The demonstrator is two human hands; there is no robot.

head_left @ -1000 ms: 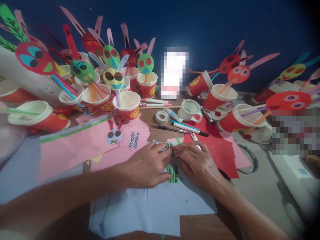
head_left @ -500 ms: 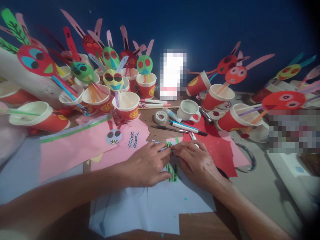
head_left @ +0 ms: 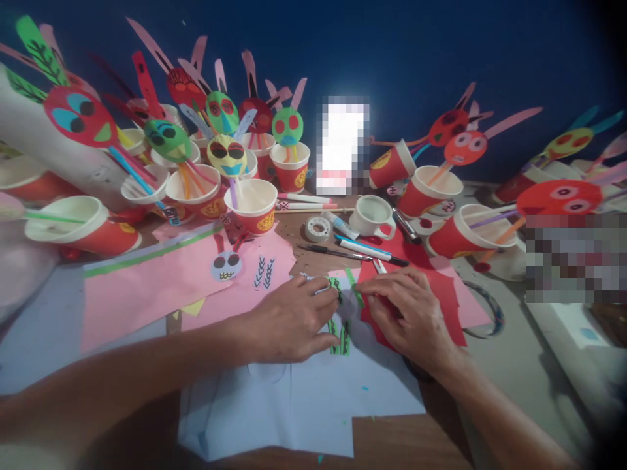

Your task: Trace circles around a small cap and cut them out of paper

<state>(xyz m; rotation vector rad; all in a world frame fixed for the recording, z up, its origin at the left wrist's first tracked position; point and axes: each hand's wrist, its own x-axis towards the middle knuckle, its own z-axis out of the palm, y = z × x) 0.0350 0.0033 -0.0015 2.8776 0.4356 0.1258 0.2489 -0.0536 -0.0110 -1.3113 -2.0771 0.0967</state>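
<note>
Rests left hand [head_left: 301,320] palm-down over green strips [head_left: 345,341], fingers loosely spread, not gripping. Has strips flat on pale paper [head_left: 313,411], at clock centre. Half-curls right hand [head_left: 411,310] at 3 o'clock, fingertips at another green strip [head_left: 352,279], can't tell if pinched. Shows tape roll [head_left: 318,238] at 11, mug [head_left: 361,227] at 1, paper face [head_left: 226,267] at 10, red paper [head_left: 448,307] beyond right hand.

right hand [head_left: 409,320] | shifted right from left hand [head_left: 298,320] | at green strip [head_left: 351,279]
</note>
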